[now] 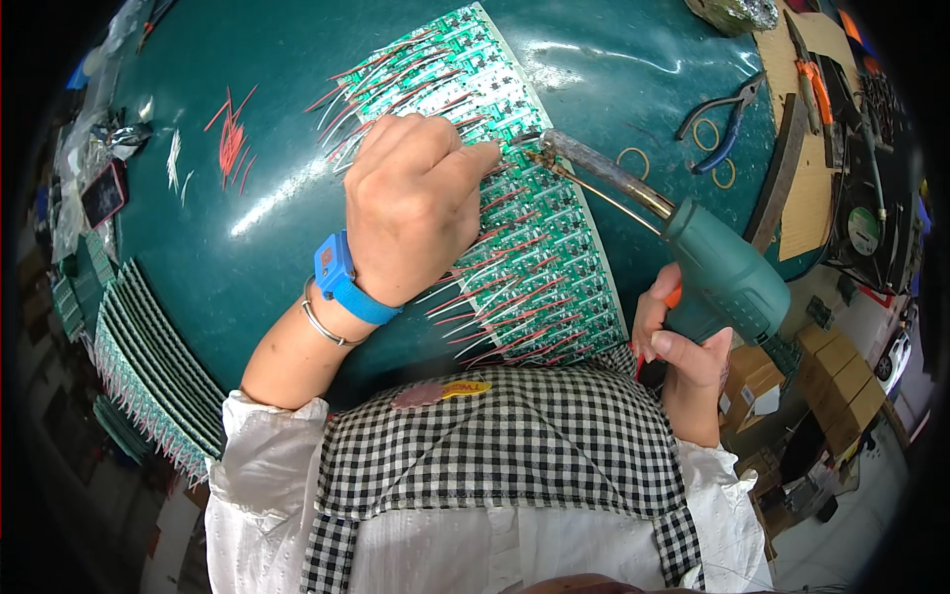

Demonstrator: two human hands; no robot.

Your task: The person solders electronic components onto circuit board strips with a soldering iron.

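A long panel of green circuit boards point(594, 262) lies on the teal table, with rows of red and white wires sticking out along its left side. Over its middle, my left hand point(411, 193) is closed in a pinch; whatever its fingertips hold is hidden. That wrist wears a blue strap point(341, 277). My right hand point(683, 346) grips a green soldering gun point(727, 262) by its handle at the panel's right. The gun's hot end and thin feed tube point left, meeting at the panel just right of my left fingertips.
Loose red wires point(232, 139) and white wires point(174, 163) lie at the left. Wired panels stand in a stack point(158, 356) at lower left, below a phone point(104, 193). Blue-handled pliers point(727, 124) and rubber bands point(633, 161) rest at right. Cardboard boxes point(841, 381) sit beyond the table.
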